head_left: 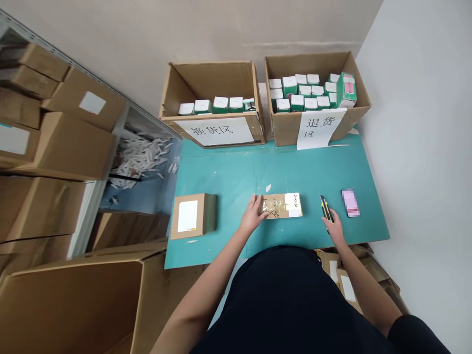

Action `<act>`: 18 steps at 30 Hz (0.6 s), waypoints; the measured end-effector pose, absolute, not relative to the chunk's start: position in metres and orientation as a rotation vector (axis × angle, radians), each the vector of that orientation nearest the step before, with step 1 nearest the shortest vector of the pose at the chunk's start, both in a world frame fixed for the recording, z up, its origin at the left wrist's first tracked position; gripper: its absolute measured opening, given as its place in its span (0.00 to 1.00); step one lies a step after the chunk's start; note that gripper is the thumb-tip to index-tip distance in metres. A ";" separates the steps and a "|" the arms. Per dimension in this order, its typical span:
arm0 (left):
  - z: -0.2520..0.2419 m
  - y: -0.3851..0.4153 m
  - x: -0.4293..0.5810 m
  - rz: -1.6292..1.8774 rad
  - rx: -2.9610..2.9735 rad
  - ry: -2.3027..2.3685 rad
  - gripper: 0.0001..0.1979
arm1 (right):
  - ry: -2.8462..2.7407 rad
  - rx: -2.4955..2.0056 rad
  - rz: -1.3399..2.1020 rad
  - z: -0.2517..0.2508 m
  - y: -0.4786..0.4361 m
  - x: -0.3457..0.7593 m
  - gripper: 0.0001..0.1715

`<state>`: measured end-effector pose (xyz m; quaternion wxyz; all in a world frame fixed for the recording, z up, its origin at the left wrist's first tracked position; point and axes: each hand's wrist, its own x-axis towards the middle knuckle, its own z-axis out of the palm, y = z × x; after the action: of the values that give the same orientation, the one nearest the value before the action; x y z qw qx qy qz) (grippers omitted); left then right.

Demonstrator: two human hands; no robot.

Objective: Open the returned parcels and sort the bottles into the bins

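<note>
Resting my open left hand (pixel 252 214) on the taped cardboard parcel (pixel 280 206) atop the teal table (pixel 280 167), I grasp a yellow-and-black utility knife (pixel 326 209) in my right hand (pixel 335 225) just right of the parcel. A closed carton (pixel 192 216) sits left of the parcel; 2 open cartons (pixel 210 83) stand beyond it.

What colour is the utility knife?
The utility knife is yellow and black, clearest in the head view.
</note>
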<state>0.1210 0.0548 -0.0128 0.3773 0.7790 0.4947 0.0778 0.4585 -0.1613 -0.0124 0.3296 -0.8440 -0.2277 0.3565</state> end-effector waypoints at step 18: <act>-0.014 0.063 0.116 0.320 0.866 1.358 0.38 | -0.914 -2.514 0.565 -0.063 -0.110 0.445 0.36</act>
<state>0.1160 0.0628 -0.0143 0.6815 0.3858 0.6052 0.1428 0.4449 -0.1097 -0.0627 0.2025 -0.9005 -0.3275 0.2023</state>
